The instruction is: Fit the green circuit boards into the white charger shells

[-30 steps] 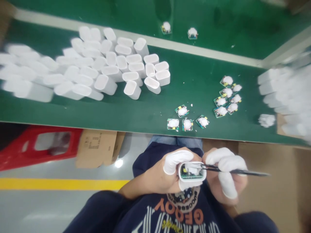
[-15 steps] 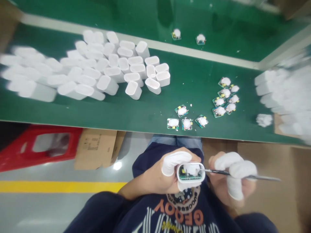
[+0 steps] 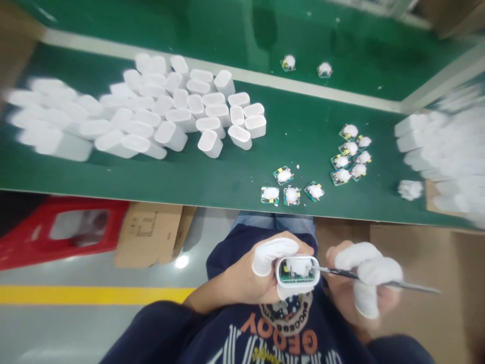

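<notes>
My left hand (image 3: pixel 261 270), with white finger cots, is closed round a small white plastic housing (image 3: pixel 297 272) held over my lap; a green circuit board with a white blob shows inside its open end. My right hand (image 3: pixel 361 285), also in finger cots, pinches dark tweezers (image 3: pixel 373 280) whose tips rest at the housing's right rim. Both hands hover below the near edge of the green bench (image 3: pixel 212 177).
A heap of empty white housings (image 3: pixel 178 119) lies on the bench at left. Small circuit boards with white blobs sit in groups near the front edge (image 3: pixel 290 192) and at right (image 3: pixel 348 154). More white parts blur at far right (image 3: pixel 443 146). A red stool (image 3: pixel 56 227) and cardboard stand below.
The tweezers have drawn back to the right, out of the housing's opening to its rim. My right hand shifted slightly right and down. The left hand kept the housing still.
</notes>
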{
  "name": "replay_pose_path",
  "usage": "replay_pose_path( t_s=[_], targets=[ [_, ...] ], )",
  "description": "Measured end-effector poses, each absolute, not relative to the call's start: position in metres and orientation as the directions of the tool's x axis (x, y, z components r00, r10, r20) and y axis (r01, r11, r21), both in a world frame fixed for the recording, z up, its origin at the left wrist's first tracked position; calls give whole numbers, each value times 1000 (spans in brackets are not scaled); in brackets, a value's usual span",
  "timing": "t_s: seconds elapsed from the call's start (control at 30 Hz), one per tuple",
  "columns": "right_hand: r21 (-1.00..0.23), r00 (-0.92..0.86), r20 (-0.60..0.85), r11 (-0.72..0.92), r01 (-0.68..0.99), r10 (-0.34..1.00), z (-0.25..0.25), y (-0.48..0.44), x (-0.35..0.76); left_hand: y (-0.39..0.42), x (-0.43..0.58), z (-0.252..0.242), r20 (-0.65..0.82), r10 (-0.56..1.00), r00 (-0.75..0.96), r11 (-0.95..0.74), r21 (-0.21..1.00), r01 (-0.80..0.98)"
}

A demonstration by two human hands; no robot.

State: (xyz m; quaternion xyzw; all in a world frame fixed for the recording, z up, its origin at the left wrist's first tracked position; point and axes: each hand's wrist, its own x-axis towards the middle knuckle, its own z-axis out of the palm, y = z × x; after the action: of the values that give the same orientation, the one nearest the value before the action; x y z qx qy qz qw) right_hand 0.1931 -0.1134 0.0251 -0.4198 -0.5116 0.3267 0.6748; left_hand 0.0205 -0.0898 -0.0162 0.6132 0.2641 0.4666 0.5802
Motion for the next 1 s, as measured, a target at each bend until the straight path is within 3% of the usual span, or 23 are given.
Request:
replay_pose_path(
  t_s=[0.13,0.27,0.33,0.43,0.5,0.57,0.6,0.8,0.9,1.0],
  targets=[
    [-912,254,404,408,36,879,23,-115,192,-82,23,-16,430,832,352,-353,898,-264],
    [-896,354,434,439,72,828,32,-108,197,-75,23,-14,476,813,335,-417,878,-236],
    [-876,401,482,445,189,779,44,-93,207,-70,19,-15,457,818,350,-412,889,-197],
    [-801,200,487,344,489,850,60,-43,227,-58,13,-18,409,852,327,-385,913,-137],
    [-708,-10,337,260,656,942,61,7,236,-48,11,-20,386,873,298,-375,922,-93],
    [-326,-270,1,256,910,963,51,59,237,-37,10,-21,355,893,275,-358,933,-44],
    [-262,-299,-79,270,927,951,43,81,234,-31,11,-22,331,905,266,-339,941,-14],
    [-131,-382,-239,360,924,893,12,118,217,-1,10,-29,181,972,148,-219,926,307],
    [-237,-493,-218,444,864,842,29,98,221,16,11,-32,196,973,120,-227,897,380],
    [-594,-664,-138,475,649,735,54,87,227,31,15,-34,173,969,175,-225,911,345]
  ],
)
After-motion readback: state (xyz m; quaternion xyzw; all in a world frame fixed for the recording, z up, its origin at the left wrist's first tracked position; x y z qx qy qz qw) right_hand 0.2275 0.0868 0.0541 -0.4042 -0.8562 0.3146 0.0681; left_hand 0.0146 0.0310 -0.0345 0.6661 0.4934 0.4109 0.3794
